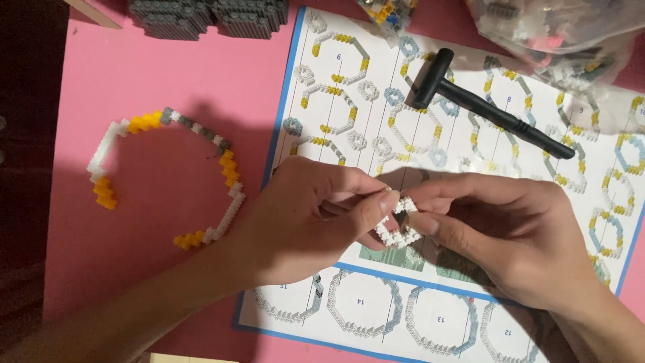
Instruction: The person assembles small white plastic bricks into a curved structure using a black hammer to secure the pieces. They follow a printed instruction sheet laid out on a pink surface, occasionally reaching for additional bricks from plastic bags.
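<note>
Both my hands meet over the middle of a printed instruction sheet (376, 141). My left hand (306, 218) and my right hand (504, 232) pinch together a small ring of white micro-bricks (398, 232) between thumbs and fingertips. Much of that ring is hidden by my fingers. To the left, on the pink mat (154, 81), lies a larger open arc of white, yellow and grey micro-bricks (201, 144), apart from both hands.
A small black hammer (484, 107) lies across the sheet's upper part. Clear plastic bags of loose bricks (557, 27) sit at the top right. Dark grey brick stacks (208, 17) stand at the top edge. A wooden edge shows at the bottom left.
</note>
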